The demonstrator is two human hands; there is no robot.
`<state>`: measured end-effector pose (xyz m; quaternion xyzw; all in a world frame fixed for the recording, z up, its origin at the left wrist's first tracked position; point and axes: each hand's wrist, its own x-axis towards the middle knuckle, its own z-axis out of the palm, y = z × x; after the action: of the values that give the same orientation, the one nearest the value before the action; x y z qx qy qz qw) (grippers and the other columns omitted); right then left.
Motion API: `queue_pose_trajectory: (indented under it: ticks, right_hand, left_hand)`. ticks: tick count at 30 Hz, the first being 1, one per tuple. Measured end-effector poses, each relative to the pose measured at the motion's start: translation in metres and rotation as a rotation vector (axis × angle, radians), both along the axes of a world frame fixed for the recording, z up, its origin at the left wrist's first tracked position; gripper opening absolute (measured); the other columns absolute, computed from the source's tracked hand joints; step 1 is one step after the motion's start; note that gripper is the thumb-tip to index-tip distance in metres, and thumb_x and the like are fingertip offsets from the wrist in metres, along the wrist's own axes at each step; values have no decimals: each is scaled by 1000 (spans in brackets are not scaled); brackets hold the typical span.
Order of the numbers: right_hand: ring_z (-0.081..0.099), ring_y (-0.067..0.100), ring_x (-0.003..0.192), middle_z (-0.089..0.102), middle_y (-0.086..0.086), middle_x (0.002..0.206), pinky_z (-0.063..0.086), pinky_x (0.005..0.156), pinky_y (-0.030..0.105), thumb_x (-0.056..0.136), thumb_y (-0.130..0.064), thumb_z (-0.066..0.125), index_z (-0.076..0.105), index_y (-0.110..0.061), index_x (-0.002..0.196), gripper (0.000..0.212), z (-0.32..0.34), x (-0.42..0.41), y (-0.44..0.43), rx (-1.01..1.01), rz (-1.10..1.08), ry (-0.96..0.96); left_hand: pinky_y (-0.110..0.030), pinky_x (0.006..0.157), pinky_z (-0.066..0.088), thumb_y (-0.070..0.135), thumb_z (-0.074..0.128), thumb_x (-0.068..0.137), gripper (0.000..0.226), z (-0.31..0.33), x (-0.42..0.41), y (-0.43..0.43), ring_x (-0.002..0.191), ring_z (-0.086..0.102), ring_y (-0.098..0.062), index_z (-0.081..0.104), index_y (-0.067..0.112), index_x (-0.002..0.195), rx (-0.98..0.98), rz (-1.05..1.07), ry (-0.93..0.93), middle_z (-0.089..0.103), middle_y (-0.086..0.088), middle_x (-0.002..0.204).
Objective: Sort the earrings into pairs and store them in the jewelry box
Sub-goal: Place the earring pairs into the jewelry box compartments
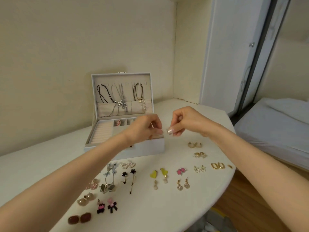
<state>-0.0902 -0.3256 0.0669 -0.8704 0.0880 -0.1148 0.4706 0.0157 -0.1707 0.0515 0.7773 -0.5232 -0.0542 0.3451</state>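
Head view. The white rectangular jewelry box (123, 151) stands open on the white table (41, 156), its lid upright at the back and hung with dark cord and silver chain necklaces (121, 97).

Both hands are raised above the box's front right corner. The right hand (184, 122) has its grip closed, thumb and forefinger pinching a small silver earring (167, 130). The left hand (147, 129) also has a closed grip, its fingertips pinched at the earring's other side. Whether it holds a second piece cannot be told. Judgement: the item is held up for checking or fitting before storage.

One pink piece (118, 122) lies in a rear compartment of the box.

In front of the box and to its right, earrings lie in twos. They include yellow heart drop earrings (158, 174), gold oval hoops (217, 165) and dark red square studs (80, 218). Judgement: pairing appears largely done, and storing has barely begun.
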Motion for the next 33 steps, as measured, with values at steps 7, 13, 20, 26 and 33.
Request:
queue_pose_trajectory:
  ticks: [7, 13, 20, 26, 33]
  right_hand:
    - [65, 12, 52, 67, 6, 60, 53, 54, 19, 75, 11, 68, 70, -6, 76, 17, -4, 38, 9, 86, -38, -64]
    - [64, 17, 56, 65, 12, 67, 56, 55, 21, 76, 9, 69, 67, -2, 78, 11, -12, 75, 15, 132, -151, -66]
    - [60, 13, 51, 63, 12, 65, 47, 45, 14, 77, 10, 67, 65, -3, 76, 14, -24, 95, 17, 151, -209, -95]
    - [60, 15, 53, 61, 12, 65, 42, 42, 12, 77, 12, 65, 64, -1, 76, 13, -28, 97, 16, 141, -212, -100]
    - [59, 7, 45, 61, 13, 66, 40, 41, 9, 75, 12, 67, 63, -6, 68, 21, -31, 98, 15, 152, -214, -112]
  left_hand:
    - [-12, 54, 42, -2, 62, 83, 19, -1, 66, 13, 51, 52, 2, 56, 14, 78, -54, 200, 28, 57, 3, 71]
    - [-17, 60, 37, 1, 63, 82, 16, -7, 117, 8, 73, 50, -14, 59, 16, 81, 49, 331, -94, 54, 9, 72]
    - [-20, 69, 39, -2, 59, 84, 18, 0, 138, -11, 82, 53, -14, 63, 15, 87, 210, 212, -217, 56, 8, 79]
    - [-16, 66, 38, -11, 51, 82, 26, -2, 144, -23, 81, 51, -14, 64, 10, 91, 259, 108, -247, 56, 5, 78]
    - [-28, 83, 47, -11, 49, 80, 28, -10, 148, -28, 90, 59, -20, 65, 10, 89, 220, 117, -314, 64, -2, 88]
